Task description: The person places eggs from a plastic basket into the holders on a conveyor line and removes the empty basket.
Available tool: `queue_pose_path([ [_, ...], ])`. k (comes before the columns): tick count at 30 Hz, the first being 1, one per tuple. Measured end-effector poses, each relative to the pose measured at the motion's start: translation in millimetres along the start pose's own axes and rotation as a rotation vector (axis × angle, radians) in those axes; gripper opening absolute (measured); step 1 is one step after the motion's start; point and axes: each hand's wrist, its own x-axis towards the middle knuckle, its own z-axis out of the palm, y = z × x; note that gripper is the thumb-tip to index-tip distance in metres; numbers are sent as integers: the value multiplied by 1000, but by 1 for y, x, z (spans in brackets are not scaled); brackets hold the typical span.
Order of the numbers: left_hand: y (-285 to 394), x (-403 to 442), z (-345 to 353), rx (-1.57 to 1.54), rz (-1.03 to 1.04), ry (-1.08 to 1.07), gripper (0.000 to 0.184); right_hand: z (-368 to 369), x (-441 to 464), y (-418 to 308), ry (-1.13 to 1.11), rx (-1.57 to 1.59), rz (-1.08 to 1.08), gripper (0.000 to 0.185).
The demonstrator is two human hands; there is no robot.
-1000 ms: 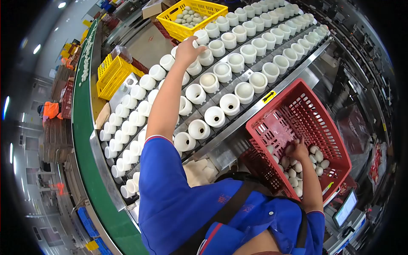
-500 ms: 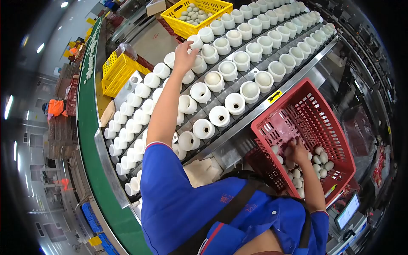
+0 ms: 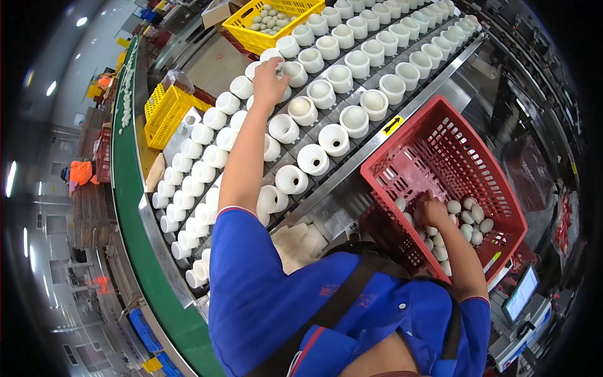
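Observation:
My left hand [image 3: 270,83] reaches over rows of white round cups [image 3: 339,78] on a conveyor. Its thumb and fingers are apart, around the rim of a cup in the far rows; no egg shows in them. Some cups hold a pale egg, such as the egg [image 3: 300,107] in a middle row, while nearer cups show a dark hole at the bottom. My right hand [image 3: 430,210] is down inside a red crate [image 3: 461,147], beside pale eggs [image 3: 468,218]. Its fingers are curled, and what they hold, if anything, is hidden.
A yellow crate [image 3: 301,14] of eggs stands beyond the cups. Stacked yellow crates [image 3: 164,119] are at the left, beside a green belt [image 3: 135,251]. The conveyor's metal edge [image 3: 352,164] runs between cups and red crate. A screen [image 3: 521,295] is at lower right.
The whole view has shifted slightly, with cups and crate higher and further left. My right hand's fingers have curled in more among the eggs. My left hand stays by the far cups.

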Motion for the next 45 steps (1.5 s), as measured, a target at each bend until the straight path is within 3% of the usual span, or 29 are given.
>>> queue_pose_path([
  [3,27,-19,-25,-255,52,113,43,-10,-12,4,-79,127,104,52],
  [4,33,-30,-36,-322,42,74,40,7,-11,20,1,134,107,55],
  [5,38,-42,-48,-388,31,34,38,-23,-32,9,126,242,189,64],
  [9,53,-107,-96,-486,-54,-158,25,-81,-73,33,418,522,47,59],
  [13,58,-166,-119,-535,-143,-217,21,-199,-85,-35,633,624,-130,55],
  [15,66,-188,-127,-586,-173,-390,19,-239,-66,-79,739,476,-305,53],
  [19,92,-216,-144,-451,3,-370,20,-274,-12,-165,753,402,-537,54],
  [20,98,-223,-146,-461,43,-281,19,-274,3,-180,745,399,-544,54],
  [22,108,-237,-149,-457,80,-177,17,-269,27,-200,839,137,-555,53],
  [27,120,-297,-139,-605,-115,-315,14,-268,41,-197,775,29,-518,47],
  [29,121,-318,-126,-667,-172,-430,11,-277,34,-197,694,142,-503,41],
  [34,123,-326,-113,-476,12,-388,13,-288,28,-232,555,361,-752,32],
  [39,118,-329,-111,-539,-59,-358,12,-279,44,-249,261,109,-741,37],
  [42,117,-328,-110,-544,-36,-341,13,-297,57,-260,442,480,-761,36],
  [43,116,-328,-110,-543,-40,-328,13,-310,63,-270,328,660,-630,29],
  [45,114,-329,-108,-531,-9,-334,14,-322,94,-287,386,868,-777,25],
])
